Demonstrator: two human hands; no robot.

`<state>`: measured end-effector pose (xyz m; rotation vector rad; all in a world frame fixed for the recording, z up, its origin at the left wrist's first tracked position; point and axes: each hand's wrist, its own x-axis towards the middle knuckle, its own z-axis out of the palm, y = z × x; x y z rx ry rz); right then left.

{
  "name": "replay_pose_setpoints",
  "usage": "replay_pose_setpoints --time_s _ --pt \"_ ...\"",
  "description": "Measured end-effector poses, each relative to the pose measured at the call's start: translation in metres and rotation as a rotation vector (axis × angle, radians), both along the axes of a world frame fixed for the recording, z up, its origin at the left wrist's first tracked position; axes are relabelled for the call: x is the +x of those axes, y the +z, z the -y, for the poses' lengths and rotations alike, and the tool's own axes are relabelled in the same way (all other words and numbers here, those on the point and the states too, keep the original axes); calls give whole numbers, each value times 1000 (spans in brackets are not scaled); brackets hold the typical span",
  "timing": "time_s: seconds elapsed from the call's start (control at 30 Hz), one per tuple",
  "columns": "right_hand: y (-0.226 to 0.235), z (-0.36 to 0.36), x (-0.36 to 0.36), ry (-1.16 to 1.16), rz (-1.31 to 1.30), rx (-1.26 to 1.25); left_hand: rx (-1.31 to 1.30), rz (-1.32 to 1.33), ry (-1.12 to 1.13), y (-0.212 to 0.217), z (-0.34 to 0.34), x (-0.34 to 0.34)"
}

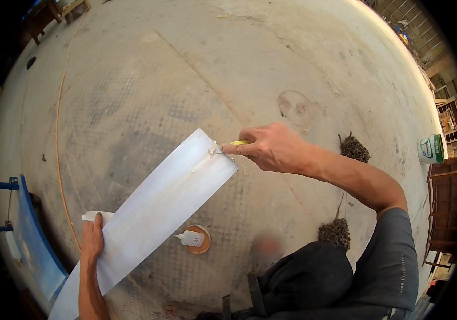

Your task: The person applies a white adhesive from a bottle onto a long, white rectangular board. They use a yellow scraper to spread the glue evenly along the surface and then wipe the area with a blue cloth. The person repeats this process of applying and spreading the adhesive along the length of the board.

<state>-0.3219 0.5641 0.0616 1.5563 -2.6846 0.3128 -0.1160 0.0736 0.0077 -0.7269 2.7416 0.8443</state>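
Observation:
A long white panel (156, 200) slants from the lower left toward the middle. My left hand (92, 238) is closed on its left edge, low down, with the thumb on top and most fingers hidden. By that thumb, a small white piece (92, 215) sticks out past the edge; its kind is unclear. At the panel's far end, my right hand (266, 146) grips a yellow-handled tool (241, 142) with a flat blade. The index finger stretches along the tool, and its tip meets a rough, discoloured spot (212, 151) near the panel's end.
Below the panel, a white squeeze bottle (191, 238) lies on a round wooden piece (205, 247). An orange cord (59, 122) runs along the concrete floor (148, 74). Tangled dark clumps (354, 149) lie right. A blue panel (34, 234) stands left, a white-green bucket (431, 149) far right.

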Motion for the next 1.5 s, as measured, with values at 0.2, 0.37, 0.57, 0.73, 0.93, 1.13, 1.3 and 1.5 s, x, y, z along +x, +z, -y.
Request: replay_pose_setpoints --time_s 0.2,0.37,0.57,0.73,0.93,1.13,1.3,1.5 --pt "1 0 -4 1 3 18 -8 -17 -36 6 -8 -4" --pt "9 -5 -5 10 28 -59 27 -36 18 7 -11 -2" --pt "10 3 -7 19 -2 -21 -64 -25 -2 8 -9 -2" --pt "8 8 -7 61 -27 -10 -23 -19 -31 0 -1 0" --pt "1 12 -2 93 -47 -49 -75 -92 -33 -16 3 5" --pt "7 4 -6 62 -24 47 -25 -5 -43 -6 1 2" --pt "-1 17 4 90 -50 -27 -21 -4 -35 -2 -5 -1" --pt "4 5 -6 74 -31 16 -91 -31 -40 3 -9 1"
